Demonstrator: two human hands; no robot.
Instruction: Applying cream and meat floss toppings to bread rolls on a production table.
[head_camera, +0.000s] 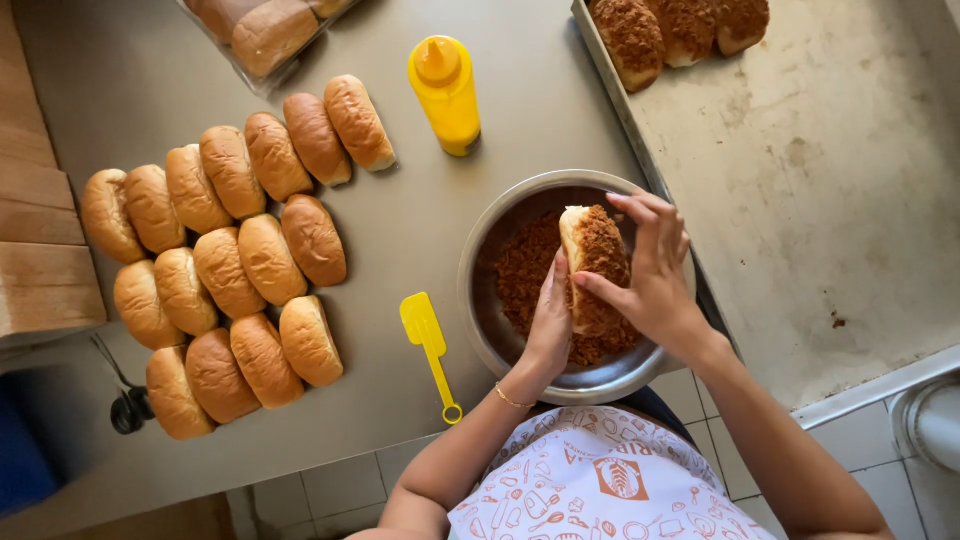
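So the fingers (650, 215) of the right hand (655, 275) are spread and curled down over the top of a bun (592, 262), pressing brown shredded topping onto it, while the left hand (552, 320) cups the bun from the near side, fingers together along its edge. The bun sits right over the metal bowl (490, 250), tilted up a bit, with loose brown shreds lying in the bottom of the bowl.

Looks to me like the coating step: one face is already well covered, the far end shows pale bread. I'd guess the next move calls for a light turn of the bun so the bare bit meets the shreds, without squeezing hard enough to dent it.

Left of the bowl lies a yellow spatula (428, 345) on the worktop (420, 220), further left a bunch of plain buns (225, 270) in rows. Beyond the bowl stands a yellow squeeze bottle (446, 92). Right of the bowl is a big metal tray (830, 190) with coated buns (675, 30) at its far corner.
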